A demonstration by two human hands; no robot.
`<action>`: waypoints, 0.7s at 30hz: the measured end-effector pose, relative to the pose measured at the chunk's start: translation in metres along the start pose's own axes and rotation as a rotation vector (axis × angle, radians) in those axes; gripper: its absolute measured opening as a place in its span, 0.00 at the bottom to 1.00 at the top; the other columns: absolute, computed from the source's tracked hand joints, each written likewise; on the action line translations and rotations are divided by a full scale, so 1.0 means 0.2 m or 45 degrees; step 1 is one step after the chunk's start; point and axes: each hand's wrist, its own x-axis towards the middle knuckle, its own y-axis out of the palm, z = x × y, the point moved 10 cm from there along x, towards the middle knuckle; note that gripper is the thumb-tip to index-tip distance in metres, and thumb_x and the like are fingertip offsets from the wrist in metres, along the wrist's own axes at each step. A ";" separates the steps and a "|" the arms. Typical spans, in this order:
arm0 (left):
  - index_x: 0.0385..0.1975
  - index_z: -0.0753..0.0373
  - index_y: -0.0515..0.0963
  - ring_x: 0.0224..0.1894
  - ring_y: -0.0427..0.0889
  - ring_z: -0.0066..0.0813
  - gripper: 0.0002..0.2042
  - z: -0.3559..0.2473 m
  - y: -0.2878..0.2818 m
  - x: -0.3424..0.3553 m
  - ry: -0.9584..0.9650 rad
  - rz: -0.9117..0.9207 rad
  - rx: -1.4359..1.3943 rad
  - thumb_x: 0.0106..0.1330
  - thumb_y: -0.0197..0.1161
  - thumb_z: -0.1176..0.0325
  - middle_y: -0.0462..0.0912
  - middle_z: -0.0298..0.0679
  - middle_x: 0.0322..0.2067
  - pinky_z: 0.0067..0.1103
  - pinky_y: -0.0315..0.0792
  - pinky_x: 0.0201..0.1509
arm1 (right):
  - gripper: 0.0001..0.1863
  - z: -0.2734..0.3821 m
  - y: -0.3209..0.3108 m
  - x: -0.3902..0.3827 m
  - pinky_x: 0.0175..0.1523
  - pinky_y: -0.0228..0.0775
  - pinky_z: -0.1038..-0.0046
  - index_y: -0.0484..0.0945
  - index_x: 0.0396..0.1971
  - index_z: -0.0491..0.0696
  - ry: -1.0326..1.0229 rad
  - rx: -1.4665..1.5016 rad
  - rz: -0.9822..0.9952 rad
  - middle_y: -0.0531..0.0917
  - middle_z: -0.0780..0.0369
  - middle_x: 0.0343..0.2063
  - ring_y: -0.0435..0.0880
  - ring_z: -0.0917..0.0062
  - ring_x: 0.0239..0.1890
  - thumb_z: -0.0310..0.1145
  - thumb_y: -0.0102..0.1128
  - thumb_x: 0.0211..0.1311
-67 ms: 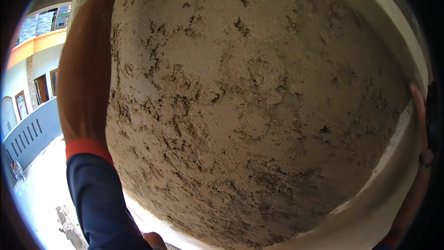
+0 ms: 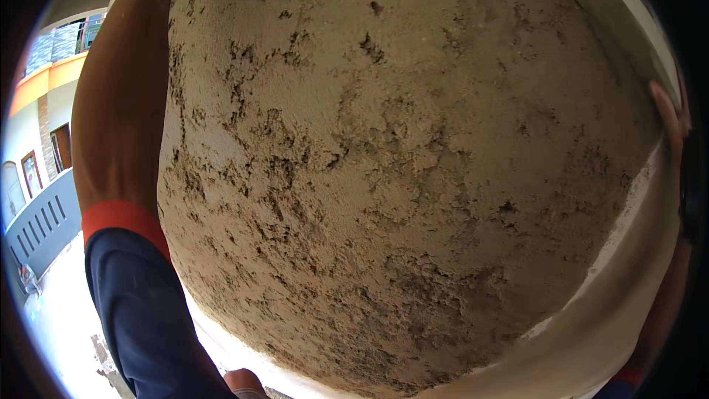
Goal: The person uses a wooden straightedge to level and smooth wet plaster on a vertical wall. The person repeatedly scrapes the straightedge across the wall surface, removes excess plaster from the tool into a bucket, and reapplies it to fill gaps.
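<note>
A broad wall patch of wet grey-brown plaster [image 2: 354, 199] fills most of the view. Its surface is rough, with many dark pits, and smoother toward the upper right. My left forearm [image 2: 122, 103], in a dark sleeve with a red cuff, reaches up along the patch's left side; the hand lies beyond the top edge. At the far right, my right hand [image 2: 669, 114] shows only in part, a finger stretched upward beside the plaster's right border. The rest of it is cut off by the dark rim, so whatever it may hold is hidden.
A paler wall band [image 2: 591, 318] borders the plaster at lower right. Beyond my left arm are a grey slotted gate [image 2: 44, 214], a white building with an orange band [image 2: 66, 68] and sunlit ground [image 2: 66, 318]. A rounded brown shape [image 2: 244, 380] shows at the bottom.
My right hand has moved up along the right border. My left arm sits slightly farther left in view, and the plaster has shifted a little left with it.
</note>
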 end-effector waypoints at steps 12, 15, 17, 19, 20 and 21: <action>0.30 0.66 0.72 0.16 0.69 0.28 0.20 -0.10 -0.04 -0.11 -0.025 -0.011 0.038 0.60 0.51 0.51 0.71 0.38 0.19 0.26 0.63 0.16 | 0.34 -0.09 0.00 -0.42 0.55 0.60 0.56 0.62 0.52 0.35 -0.069 -0.024 0.172 0.67 0.45 0.51 0.66 0.49 0.53 0.50 0.52 0.57; 0.29 0.65 0.73 0.17 0.69 0.28 0.20 0.23 -0.11 -0.31 -0.166 -0.041 -0.025 0.61 0.49 0.50 0.71 0.37 0.18 0.26 0.62 0.16 | 0.34 -0.15 -0.09 -0.72 0.55 0.61 0.56 0.63 0.51 0.35 -0.120 -0.135 0.311 0.67 0.45 0.51 0.66 0.49 0.53 0.51 0.51 0.57; 0.24 0.62 0.75 0.12 0.67 0.24 0.20 0.49 -0.26 -0.47 -0.212 0.044 -0.022 0.55 0.56 0.48 0.69 0.35 0.12 0.21 0.60 0.13 | 0.34 -0.12 -0.09 -0.92 0.55 0.61 0.56 0.63 0.51 0.35 -0.113 -0.087 0.365 0.67 0.45 0.51 0.66 0.49 0.53 0.52 0.50 0.58; 0.28 0.60 0.76 0.12 0.65 0.20 0.19 0.64 -0.37 -0.65 -0.277 -0.035 -0.024 0.55 0.56 0.48 0.68 0.33 0.13 0.19 0.58 0.12 | 0.35 -0.01 -0.10 -1.08 0.55 0.62 0.56 0.63 0.51 0.35 -0.112 -0.043 0.421 0.67 0.45 0.51 0.66 0.49 0.53 0.53 0.50 0.58; 0.29 0.61 0.76 0.11 0.65 0.19 0.19 0.68 -0.43 -0.72 -0.229 -0.113 -0.060 0.56 0.55 0.48 0.69 0.33 0.15 0.17 0.58 0.11 | 0.33 0.08 -0.12 -1.14 0.54 0.62 0.55 0.64 0.49 0.35 -0.103 0.004 0.437 0.68 0.46 0.49 0.67 0.48 0.52 0.52 0.49 0.59; 0.30 0.61 0.76 0.13 0.66 0.19 0.19 0.70 -0.47 -0.76 -0.252 -0.125 -0.066 0.57 0.54 0.49 0.70 0.34 0.16 0.18 0.59 0.11 | 0.32 0.17 -0.13 -1.19 0.52 0.62 0.53 0.65 0.47 0.34 -0.092 0.055 0.452 0.69 0.46 0.48 0.67 0.48 0.51 0.52 0.49 0.59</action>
